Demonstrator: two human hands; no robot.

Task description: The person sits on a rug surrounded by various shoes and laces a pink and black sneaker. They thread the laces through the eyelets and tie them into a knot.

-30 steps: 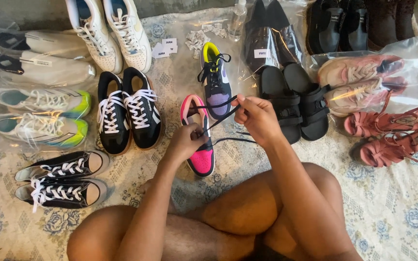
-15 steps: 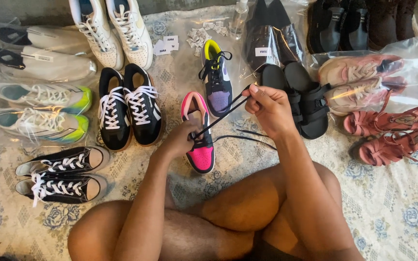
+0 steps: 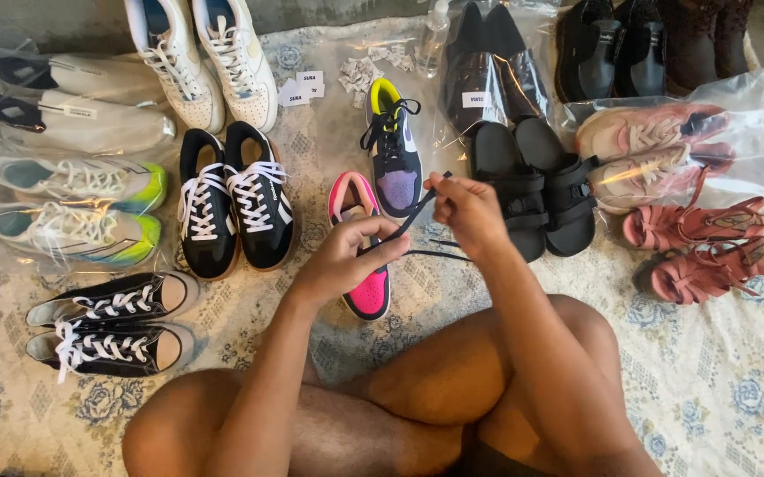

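A pink and black sneaker (image 3: 360, 208) lies on the cloth in front of my crossed legs. My left hand (image 3: 347, 258) rests on its middle and pinches its black shoelace (image 3: 410, 217). The lace runs taut up to my right hand (image 3: 466, 210), which grips the other end just right of the shoe. A matching sneaker (image 3: 395, 146) with a purple toe and yellow heel stands just behind, its lace threaded.
Pairs of shoes surround me: black ones with white laces (image 3: 236, 199), black low sneakers (image 3: 113, 322), bagged white and green sneakers (image 3: 73, 208), white sneakers (image 3: 205, 57), black sandals (image 3: 537, 181), bagged pink sneakers (image 3: 656, 150), red sandals (image 3: 709, 243). Floral cloth (image 3: 718, 380) covers the floor.
My right hand has pulled the lace up and to the right, then come slightly back down. My left hand has shifted onto the middle of the pink sneaker.
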